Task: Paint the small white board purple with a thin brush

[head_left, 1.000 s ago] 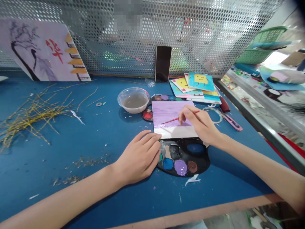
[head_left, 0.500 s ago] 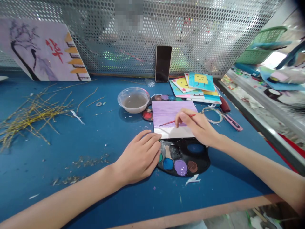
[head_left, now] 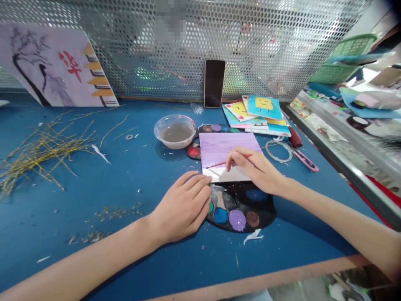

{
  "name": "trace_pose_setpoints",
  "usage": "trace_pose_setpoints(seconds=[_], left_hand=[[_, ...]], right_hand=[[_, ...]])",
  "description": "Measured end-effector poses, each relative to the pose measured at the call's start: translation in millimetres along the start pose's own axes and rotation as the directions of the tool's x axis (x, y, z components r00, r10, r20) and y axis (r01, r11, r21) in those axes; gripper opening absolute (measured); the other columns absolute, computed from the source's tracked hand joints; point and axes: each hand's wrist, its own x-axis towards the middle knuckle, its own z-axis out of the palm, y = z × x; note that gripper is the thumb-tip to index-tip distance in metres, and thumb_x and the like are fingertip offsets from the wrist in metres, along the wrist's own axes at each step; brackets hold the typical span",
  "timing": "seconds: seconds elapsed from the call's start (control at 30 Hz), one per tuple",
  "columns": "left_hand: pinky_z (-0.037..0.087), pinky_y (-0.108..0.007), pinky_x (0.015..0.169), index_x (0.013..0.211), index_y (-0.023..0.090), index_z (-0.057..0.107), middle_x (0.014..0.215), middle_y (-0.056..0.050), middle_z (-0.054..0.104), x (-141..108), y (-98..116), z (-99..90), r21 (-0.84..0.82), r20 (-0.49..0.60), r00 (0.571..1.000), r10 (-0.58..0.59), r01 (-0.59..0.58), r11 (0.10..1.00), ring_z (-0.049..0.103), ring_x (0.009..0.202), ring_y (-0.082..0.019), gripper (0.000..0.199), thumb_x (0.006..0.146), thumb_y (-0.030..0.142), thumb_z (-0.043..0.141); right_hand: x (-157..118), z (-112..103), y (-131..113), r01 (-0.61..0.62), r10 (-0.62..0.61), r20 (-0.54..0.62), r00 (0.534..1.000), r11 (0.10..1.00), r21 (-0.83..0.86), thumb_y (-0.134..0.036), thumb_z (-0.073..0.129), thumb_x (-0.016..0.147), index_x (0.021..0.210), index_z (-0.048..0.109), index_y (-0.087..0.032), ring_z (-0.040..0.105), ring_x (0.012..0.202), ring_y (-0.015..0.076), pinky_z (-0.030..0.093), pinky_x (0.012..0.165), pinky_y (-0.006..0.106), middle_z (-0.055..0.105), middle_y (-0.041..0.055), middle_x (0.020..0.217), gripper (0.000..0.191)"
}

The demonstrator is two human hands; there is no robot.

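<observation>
A thin red paintbrush (head_left: 224,161) is pinched in my right hand (head_left: 255,167), its tip at the left side of a small canvas (head_left: 228,144). Purple paint covers the upper part of the canvas; a strip along the bottom is white. My left hand (head_left: 183,207) lies flat with fingers stretched, fingertips at the canvas's lower left corner and covering the left side of a black paint palette (head_left: 266,213). Blue, purple and brown paint show in its wells. Behind the canvas, partly hidden, sits another palette (head_left: 193,151) with red paint.
A bowl of murky water (head_left: 175,131) stands left of the canvas. Behind are an upright phone (head_left: 214,83) and stacked small paintings (head_left: 263,108). A tape roll (head_left: 278,151) and pink cutter (head_left: 306,161) lie right. Yellow twigs (head_left: 46,152) and a large painting (head_left: 62,69) are left.
My right hand has moved slightly left and down, bringing the brush tip toward the canvas's left edge near the white strip. My left hand has stayed in place.
</observation>
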Motion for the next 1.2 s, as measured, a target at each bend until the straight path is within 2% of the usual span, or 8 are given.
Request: trace_pose_setpoints(seconds=[0.27,0.4,0.5,0.7,0.83,0.93,1.07,1.2], left_hand=[[0.039,-0.044,0.109,0.097,0.011,0.061,0.117,-0.013,0.067,-0.2,0.1,0.3,0.019,-0.001,1.0,0.008,-0.008,1.0,0.06,0.112,-0.025,0.019,0.095,0.017,0.043],[0.039,-0.044,0.109,0.096,0.012,0.061,0.117,-0.013,0.067,0.1,-0.2,0.3,0.017,0.003,1.0,0.008,-0.008,1.0,0.06,0.112,-0.024,0.018,0.095,0.017,0.043],[0.038,-0.044,0.109,0.095,0.011,0.061,0.118,-0.014,0.067,0.4,-0.1,0.4,0.015,0.007,1.0,0.005,-0.005,1.0,0.06,0.112,-0.024,0.018,0.094,0.016,0.044],[0.038,-0.044,0.109,0.095,0.011,0.061,0.117,-0.014,0.067,-0.2,0.0,0.3,0.016,0.005,1.0,0.01,-0.01,1.0,0.06,0.111,-0.025,0.018,0.095,0.016,0.043],[0.038,-0.044,0.109,0.095,0.011,0.061,0.117,-0.013,0.067,-0.2,0.2,0.1,0.016,0.013,1.0,0.005,-0.005,1.0,0.06,0.111,-0.024,0.018,0.095,0.016,0.043],[0.037,-0.044,0.11,0.096,0.011,0.061,0.118,-0.014,0.067,0.1,0.0,0.3,0.016,0.014,1.0,0.006,-0.006,1.0,0.06,0.113,-0.024,0.018,0.095,0.016,0.044],[0.036,-0.044,0.11,0.098,0.011,0.061,0.119,-0.013,0.066,-0.2,-0.5,0.7,0.021,0.01,1.0,0.006,-0.006,1.0,0.059,0.113,-0.025,0.018,0.095,0.017,0.044],[0.036,-0.044,0.11,0.097,0.012,0.06,0.118,-0.013,0.067,-1.1,-0.5,0.1,0.012,0.015,1.0,0.006,-0.006,1.0,0.059,0.112,-0.024,0.018,0.096,0.017,0.043]], right_hand=[[-0.5,-8.8,-3.6,0.021,-0.051,-0.172,0.984,0.986,-0.168,-0.042,0.03,0.103,0.066,0.041,-0.021,0.046,0.064,0.0146,0.037,0.069,0.031,0.046,-0.0001,0.064,0.044],[1.0,-4.6,-5.1,0.038,-0.043,-0.067,0.997,0.996,-0.075,-0.041,0.031,0.103,0.074,0.051,-0.02,0.053,0.072,0.0148,0.041,0.073,0.03,0.056,0.0017,0.074,0.041],[1.5,-3.0,-2.6,0.049,-0.052,-0.013,0.999,0.987,-0.155,-0.041,0.03,0.103,0.075,0.053,-0.02,0.054,0.076,0.0156,0.04,0.078,0.031,0.059,0.0021,0.076,0.042],[1.5,-13.7,-0.9,0.015,-0.086,-0.207,0.975,0.946,-0.324,-0.043,0.03,0.103,0.064,0.042,-0.021,0.046,0.065,0.0159,0.035,0.072,0.033,0.049,0.0011,0.063,0.046],[3.7,-12.0,-2.8,0.016,-0.033,-0.12,0.992,0.99,-0.138,-0.044,0.03,0.103,0.07,0.048,-0.02,0.051,0.067,0.014,0.038,0.07,0.03,0.054,0.001,0.068,0.045],[4.2,-9.9,-1.0,0.027,-0.036,-0.054,0.998,0.986,-0.164,-0.043,0.027,0.104,0.07,0.05,-0.019,0.053,0.069,0.0131,0.038,0.072,0.029,0.057,0.0013,0.069,0.048],[2.4,-15.4,1.4,0.011,-0.095,-0.2,0.975,0.923,-0.385,-0.043,0.025,0.104,0.06,0.04,-0.02,0.043,0.059,0.0121,0.033,0.069,0.031,0.049,-0.0003,0.058,0.052],[3.1,-26.1,-2.5,0.017,-0.113,-0.289,0.951,0.949,-0.314,-0.044,0.026,0.104,0.058,0.037,-0.02,0.037,0.053,0.0115,0.031,0.062,0.032,0.042,-0.0013,0.055,0.053]])
